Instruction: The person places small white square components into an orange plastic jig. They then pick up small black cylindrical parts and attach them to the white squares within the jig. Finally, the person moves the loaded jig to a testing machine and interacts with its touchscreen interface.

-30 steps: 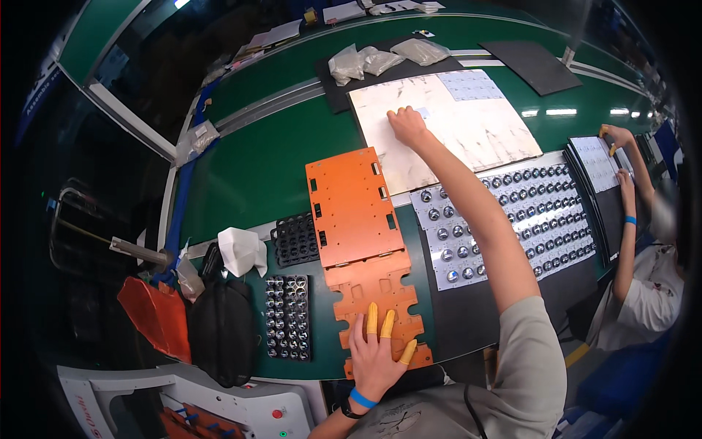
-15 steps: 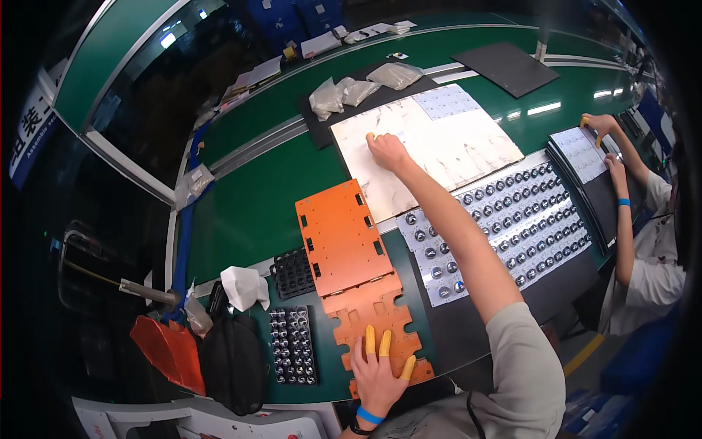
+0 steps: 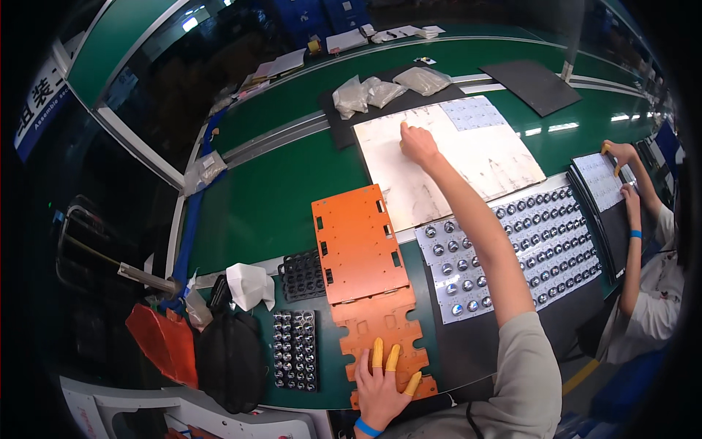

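Across a smooth green desk [image 3: 248, 219], saw a metal rail [image 3: 276, 139], crinkled clear bags [image 3: 384, 91] on a matte black sheet [image 3: 344, 137], and glossy domed parts [image 3: 541, 245] standing in rows on silvery panels [image 3: 445, 317]. Toward the left, noticed a black tray [image 3: 302, 276] moulded with round pockets and a second dark tray [image 3: 295, 351] packed with shiny round pieces. Had the left hand [image 3: 382, 394] laid palm down, with fingers spread and yellow covers [image 3: 393, 358] on three fingertips, upon a notched orange plate [image 3: 376, 322]. Had the right hand [image 3: 420, 144] stretched forward over a white board [image 3: 486, 164], with fingers curled; could not tell whether gripping anything. Found the plate beneath and just ahead of the left hand, meeting a flat orange panel [image 3: 358, 245] at its far edge. Found the board under the right hand, beyond the domed rows and right of the panel. Saw the plate scalloped with rounded cut-outs along its sides. Saw the board as off-white, smudged brown, with a pale gridded sheet [image 3: 475, 114] at its far right corner.
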Demonstrator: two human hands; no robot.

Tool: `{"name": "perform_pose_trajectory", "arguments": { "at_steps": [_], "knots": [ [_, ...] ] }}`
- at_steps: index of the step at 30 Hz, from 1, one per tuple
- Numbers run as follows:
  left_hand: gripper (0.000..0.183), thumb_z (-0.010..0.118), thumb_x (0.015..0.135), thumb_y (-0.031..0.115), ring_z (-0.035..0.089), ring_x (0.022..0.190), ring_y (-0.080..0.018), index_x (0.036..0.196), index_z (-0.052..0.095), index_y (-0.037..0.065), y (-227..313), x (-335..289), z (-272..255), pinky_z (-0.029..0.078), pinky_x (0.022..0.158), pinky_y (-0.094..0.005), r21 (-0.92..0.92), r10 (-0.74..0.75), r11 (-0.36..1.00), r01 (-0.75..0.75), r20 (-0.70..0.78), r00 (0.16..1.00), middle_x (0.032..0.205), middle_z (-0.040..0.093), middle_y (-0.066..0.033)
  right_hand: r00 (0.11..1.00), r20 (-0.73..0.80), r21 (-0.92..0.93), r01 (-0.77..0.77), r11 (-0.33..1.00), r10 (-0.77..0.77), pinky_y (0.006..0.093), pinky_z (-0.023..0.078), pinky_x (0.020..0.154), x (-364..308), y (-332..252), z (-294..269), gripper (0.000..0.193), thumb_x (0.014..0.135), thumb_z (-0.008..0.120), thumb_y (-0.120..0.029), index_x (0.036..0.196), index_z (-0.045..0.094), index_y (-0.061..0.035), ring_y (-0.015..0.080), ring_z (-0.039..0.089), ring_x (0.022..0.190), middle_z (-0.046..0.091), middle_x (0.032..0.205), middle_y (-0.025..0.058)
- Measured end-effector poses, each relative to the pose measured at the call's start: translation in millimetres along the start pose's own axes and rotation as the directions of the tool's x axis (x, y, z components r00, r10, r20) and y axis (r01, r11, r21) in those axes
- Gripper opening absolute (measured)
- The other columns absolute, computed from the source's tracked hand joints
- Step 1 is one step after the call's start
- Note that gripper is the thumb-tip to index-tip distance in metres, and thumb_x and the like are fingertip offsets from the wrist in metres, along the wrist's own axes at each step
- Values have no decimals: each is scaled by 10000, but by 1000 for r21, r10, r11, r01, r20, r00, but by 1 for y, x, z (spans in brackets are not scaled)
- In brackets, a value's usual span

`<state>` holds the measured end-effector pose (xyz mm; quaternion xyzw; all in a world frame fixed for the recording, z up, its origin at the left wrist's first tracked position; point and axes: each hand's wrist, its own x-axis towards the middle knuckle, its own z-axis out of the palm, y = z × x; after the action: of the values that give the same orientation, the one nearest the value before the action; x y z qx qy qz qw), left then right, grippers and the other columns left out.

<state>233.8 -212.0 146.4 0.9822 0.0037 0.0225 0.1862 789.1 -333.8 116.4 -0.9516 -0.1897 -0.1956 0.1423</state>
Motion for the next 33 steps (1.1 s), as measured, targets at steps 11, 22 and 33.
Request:
{"name": "perform_pose_trajectory", "arguments": {
  "at_steps": [11, 22, 33],
  "knots": [
    [710, 749, 839, 483, 308, 1382, -468, 1387, 546, 80, 0, 1, 0, 293, 1121, -603, -9, 1, 1000, -1, 23, 1000, 1534, 372, -191, 997, -57, -14, 46, 999, -47, 484, 565, 700, -6, 9, 8, 236, 833, 576, -29, 1059, 518, 7, 399, 699, 783, 691, 900, 230],
    [705, 753, 837, 462, 320, 1385, -470, 1390, 546, 77, 1, 1, -1, 295, 1130, -584, -18, 2, 1000, -2, -1, 1000, 1535, 382, -200, 977, 59, -293, 214, 932, -205, 416, 573, 670, -5, 48, -9, 267, 834, 614, -38, 1090, 539, -24, 312, 720, 814, 679, 961, 157],
    [697, 748, 844, 460, 311, 1394, -468, 1386, 554, 69, 0, 0, -1, 291, 1139, -584, -28, -1, 1000, 1, -7, 1000, 1531, 384, -209, 938, 72, -466, 333, 819, -340, 337, 583, 662, -36, 33, 6, 174, 840, 642, -129, 996, 602, -63, 231, 714, 774, 659, 935, 108]
  ]
}}
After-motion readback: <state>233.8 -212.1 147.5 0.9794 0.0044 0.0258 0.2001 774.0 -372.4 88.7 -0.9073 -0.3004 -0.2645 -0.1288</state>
